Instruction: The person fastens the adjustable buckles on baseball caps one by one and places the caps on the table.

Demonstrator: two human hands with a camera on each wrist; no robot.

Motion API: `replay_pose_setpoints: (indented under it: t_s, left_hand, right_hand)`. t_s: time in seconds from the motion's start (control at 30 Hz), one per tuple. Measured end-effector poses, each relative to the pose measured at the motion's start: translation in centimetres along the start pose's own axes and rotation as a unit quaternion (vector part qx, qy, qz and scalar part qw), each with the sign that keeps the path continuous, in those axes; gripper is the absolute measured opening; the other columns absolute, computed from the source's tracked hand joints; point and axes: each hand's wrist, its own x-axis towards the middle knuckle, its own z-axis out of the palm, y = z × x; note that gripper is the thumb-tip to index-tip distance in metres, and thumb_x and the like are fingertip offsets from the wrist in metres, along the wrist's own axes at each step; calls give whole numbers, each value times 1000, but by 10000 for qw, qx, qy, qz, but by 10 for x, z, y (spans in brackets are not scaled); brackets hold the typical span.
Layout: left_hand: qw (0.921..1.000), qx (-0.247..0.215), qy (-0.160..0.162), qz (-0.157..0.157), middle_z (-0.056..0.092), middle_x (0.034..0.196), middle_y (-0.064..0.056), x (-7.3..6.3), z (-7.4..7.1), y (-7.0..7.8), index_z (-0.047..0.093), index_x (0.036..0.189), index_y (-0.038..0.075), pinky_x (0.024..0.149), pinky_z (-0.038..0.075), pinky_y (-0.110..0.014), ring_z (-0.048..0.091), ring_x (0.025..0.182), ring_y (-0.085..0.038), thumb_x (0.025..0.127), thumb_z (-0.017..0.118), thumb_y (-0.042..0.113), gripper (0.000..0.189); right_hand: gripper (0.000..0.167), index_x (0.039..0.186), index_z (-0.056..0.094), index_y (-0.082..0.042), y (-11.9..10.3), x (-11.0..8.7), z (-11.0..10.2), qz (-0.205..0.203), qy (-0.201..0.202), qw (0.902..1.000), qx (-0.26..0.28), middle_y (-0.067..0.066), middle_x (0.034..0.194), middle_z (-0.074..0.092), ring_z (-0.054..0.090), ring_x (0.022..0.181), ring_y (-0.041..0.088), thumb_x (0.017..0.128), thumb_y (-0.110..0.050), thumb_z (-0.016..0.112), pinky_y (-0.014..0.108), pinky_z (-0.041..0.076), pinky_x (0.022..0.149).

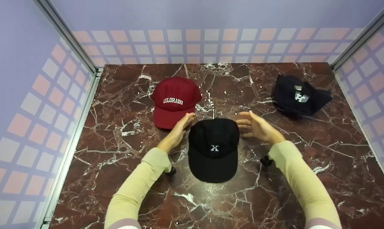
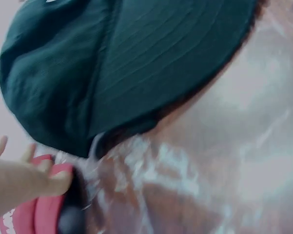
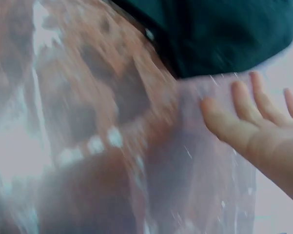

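A black baseball cap (image 1: 213,140) with a small white emblem lies at the middle of the table, its brim toward me. On its left side is my left hand (image 1: 180,130), fingers extended, between it and a red cap (image 1: 176,98) lettered COLORADO. My right hand (image 1: 255,127) is held at the black cap's right side with its fingers spread. In the right wrist view a gap shows between the right fingers (image 3: 241,105) and the black cap (image 3: 234,39). The left wrist view has the left hand (image 2: 24,183) beside the black cap (image 2: 58,73), near the red cap (image 2: 46,204).
A dark navy cap (image 1: 300,95) with a white and silver emblem lies tilted at the back right. The marbled red-brown table (image 1: 131,187) is bordered by tiled-pattern walls (image 1: 192,44) at the back and both sides.
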Motion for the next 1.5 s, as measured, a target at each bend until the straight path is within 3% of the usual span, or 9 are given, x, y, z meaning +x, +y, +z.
replay_pose_setpoints:
  t_s: [0.1,0.2,0.33,0.47,0.67,0.87,1.0,1.27,1.5]
  left_hand:
    - [9962,351,-721,-328,7,149,-5,-11,-6,6,10,143,17,104,-2,-57,1,137,-23,92,28,42,59]
    - [9869,742,-1279,-651,-9,149,2,-21,-10,7,-4,142,25,102,-4,-60,-9,136,-23,90,36,43,69]
    - [9722,1224,-1756,-950,-24,146,1,-31,-8,5,-17,139,28,102,0,-60,-18,134,-24,86,48,43,85]
    - [9591,1918,-1914,-813,-30,143,-7,-35,0,0,-22,138,20,106,-4,-50,-26,131,-22,81,57,41,99]
    - [9381,2972,-1665,-633,-29,143,-12,-33,15,-7,-23,137,19,108,0,-48,-21,132,-28,74,65,43,112]
    - [9322,3273,-1507,-328,-32,140,-16,-28,25,-13,-24,137,17,108,7,-47,-19,132,-32,71,69,37,116]
    - [9339,3327,-1303,-138,-30,140,-19,-23,30,-16,-23,138,15,108,7,-47,-18,132,-33,71,69,36,116]
    - [9439,3215,-663,352,-23,142,-23,-11,39,-23,-17,139,12,106,6,-52,-17,132,-37,70,69,40,114]
    - [9475,3114,-126,713,-19,144,-22,-2,43,-31,-13,141,11,106,6,-53,-11,133,-39,69,70,40,113]
  right_hand:
    - [64,141,-6,-15,-6,-10,-7,360,-503,9980,-101,22,145,7,16,130,39,91,-52,11,64,18,96]
    - [68,139,-16,-19,-8,-18,-12,739,-1005,9918,-287,24,145,-7,6,130,47,88,-56,11,66,20,93]
    - [73,137,-21,-22,-5,-24,-12,1220,-1406,9805,-638,27,144,-9,11,126,53,87,-58,16,65,27,90]
    - [74,138,-21,-21,-1,-25,-7,1403,-1463,9746,-947,29,143,-6,20,123,53,89,-53,24,62,34,87]
    - [76,138,-19,-24,2,-24,2,1369,-1171,9797,-879,32,139,6,26,121,53,91,-41,38,57,41,82]
    - [78,140,-14,-25,3,-21,6,1267,-887,9834,-950,25,140,13,35,116,49,90,-37,44,58,39,83]
    - [80,140,-12,-24,5,-19,7,1153,-663,9854,-1062,19,145,7,43,110,42,89,-32,48,56,39,85]
    - [84,141,-4,-22,8,-10,11,830,87,9805,-1779,19,137,19,50,93,29,84,-27,57,46,45,81]
    - [90,141,-5,-21,11,-1,14,285,508,9729,-2238,20,140,14,40,112,38,81,-26,61,49,43,85]
